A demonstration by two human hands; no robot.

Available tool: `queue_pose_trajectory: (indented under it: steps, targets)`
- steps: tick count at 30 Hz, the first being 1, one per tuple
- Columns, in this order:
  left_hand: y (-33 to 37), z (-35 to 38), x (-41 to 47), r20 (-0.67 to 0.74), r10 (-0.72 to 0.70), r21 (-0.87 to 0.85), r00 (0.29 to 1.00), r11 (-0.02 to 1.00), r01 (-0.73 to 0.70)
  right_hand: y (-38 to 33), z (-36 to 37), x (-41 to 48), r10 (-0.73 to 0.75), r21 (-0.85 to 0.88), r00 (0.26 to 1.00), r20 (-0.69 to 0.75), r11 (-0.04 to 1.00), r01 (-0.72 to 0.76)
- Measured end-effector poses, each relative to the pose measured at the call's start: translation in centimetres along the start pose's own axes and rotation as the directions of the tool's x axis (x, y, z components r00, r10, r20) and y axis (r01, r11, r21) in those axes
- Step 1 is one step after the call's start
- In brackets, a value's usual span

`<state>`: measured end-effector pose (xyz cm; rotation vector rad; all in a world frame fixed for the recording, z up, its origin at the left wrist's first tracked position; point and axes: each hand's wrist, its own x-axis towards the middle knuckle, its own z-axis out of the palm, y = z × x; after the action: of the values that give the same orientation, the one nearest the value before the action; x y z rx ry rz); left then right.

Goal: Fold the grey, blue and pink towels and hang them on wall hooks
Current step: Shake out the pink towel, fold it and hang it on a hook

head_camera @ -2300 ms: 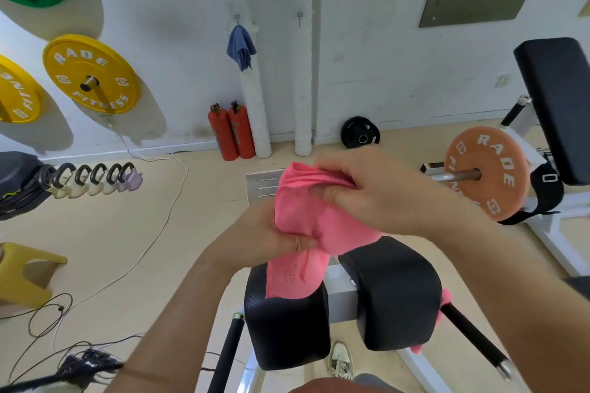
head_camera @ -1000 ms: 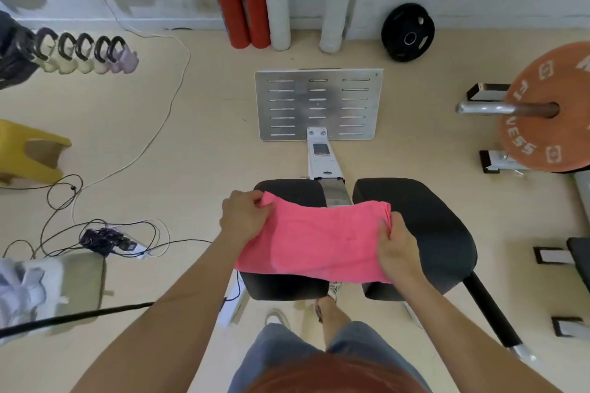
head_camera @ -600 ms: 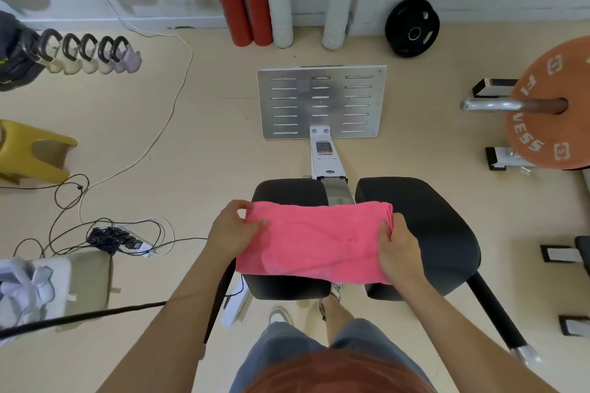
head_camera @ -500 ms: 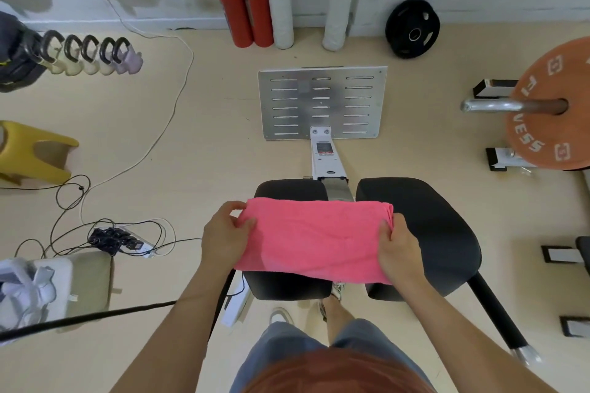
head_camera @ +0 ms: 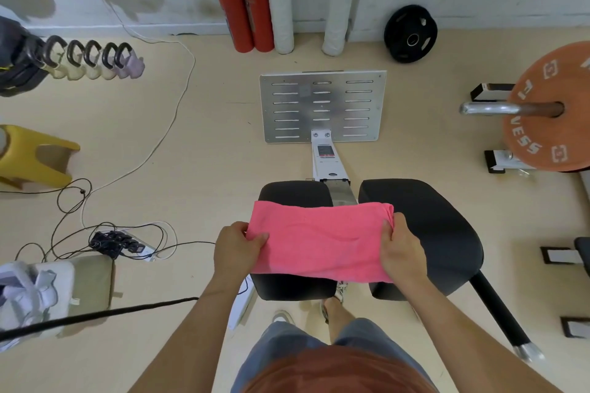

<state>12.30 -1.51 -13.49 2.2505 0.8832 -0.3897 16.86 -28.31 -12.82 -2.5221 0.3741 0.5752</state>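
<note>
Hands, two, bare, forearms reaching forward and down. Left hand [head_camera: 234, 252] pinches the left edge of the pink towel [head_camera: 319, 246], thumb on top and fingers curled under. Right hand [head_camera: 402, 252] grips the right edge the same way. Towel: a folded flat band stretched across two black pads [head_camera: 431, 226] of a gym machine, bridging the gap between them.

Floor [head_camera: 207, 137]: beige; slotted metal plate [head_camera: 322, 105] beyond the pads. Two red fire extinguishers [head_camera: 244, 9] and a black weight disc [head_camera: 410, 33] against the white wall. Yellow stool [head_camera: 35, 156] and power strip [head_camera: 118, 244] at left.

Writing: orange weight disc [head_camera: 549, 124] at right, "VESS" legible; the machine's label is too small to read.
</note>
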Motion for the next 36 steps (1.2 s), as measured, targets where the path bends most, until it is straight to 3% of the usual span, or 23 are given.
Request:
queue_pose_trajectory:
  steps: [4,7,9,11,13,15,17,19,21,24,29,32,34,36]
  targets:
    - [0.2,0.0,-0.1,-0.016,0.123,0.237,0.992,0.965,-0.116,-0.3,-0.1,0.0,0.003,0.015,1.000,0.008,1.000,-0.003]
    - [0.2,0.0,-1.1,-0.013,0.300,0.438,0.954,0.859,-0.265,-0.1,-0.2,0.1,-0.003,-0.011,1.000,0.011,1.000,0.003]
    - [-0.1,-0.3,-1.5,0.006,0.327,0.476,0.945,0.830,-0.290,-0.2,-0.3,0.0,-0.007,-0.044,1.000,0.019,0.999,0.008]
    - [-0.3,-0.8,-1.4,-0.027,0.204,0.255,0.979,0.948,-0.190,-0.4,-0.5,-0.3,0.013,-0.001,1.000,0.023,1.000,-0.013]
    - [-0.3,-1.9,-1.0,-0.008,-0.035,-0.170,0.999,0.985,0.034,-0.5,-0.6,-0.5,0.078,0.139,0.995,0.063,0.986,-0.087]
    - [-0.4,-2.9,-0.9,0.038,-0.156,-0.527,0.987,0.836,0.152,-0.9,-0.9,-0.7,0.145,0.322,0.977,0.159,0.927,-0.190]
    - [-0.5,-4.1,-1.1,0.061,-0.183,-0.700,0.981,0.693,0.172,-1.8,-1.6,-1.3,0.168,0.446,0.956,0.241,0.855,-0.263]
    - [-0.3,-5.5,-1.6,0.102,-0.179,-0.804,0.979,0.565,0.187,-2.8,-2.5,-2.1,0.131,0.499,0.962,0.238,0.833,-0.237]
    - [0.0,-7.1,-2.3,0.131,-0.137,-0.858,0.982,0.481,0.182,-3.9,-3.6,-3.2,0.095,0.566,0.978,0.185,0.803,-0.186]
    - [0.3,-9.7,-3.9,0.067,-0.030,-0.885,0.997,0.460,0.073,-6.4,-5.2,-5.5,0.029,0.671,0.994,0.110,0.735,-0.096]
    - [1.8,-15.4,-8.4,0.008,0.209,-0.930,0.978,0.361,-0.070,-12.3,-6.8,-12.6,-0.235,0.817,0.971,0.043,0.568,0.101]
    - [2.9,-18.3,-12.3,0.072,0.459,-0.943,0.886,0.320,-0.089,-15.7,-7.3,-17.9,-0.386,0.854,0.922,0.024,0.487,0.181]
    - [3.1,-19.9,-14.7,0.119,0.644,-0.942,0.756,0.314,-0.119,-17.2,-7.6,-20.9,-0.439,0.844,0.898,-0.021,0.474,0.251]
    - [3.1,-21.2,-16.7,0.098,0.738,-0.871,0.668,0.388,-0.301,-17.9,-8.2,-23.4,-0.461,0.822,0.883,-0.086,0.468,0.325]
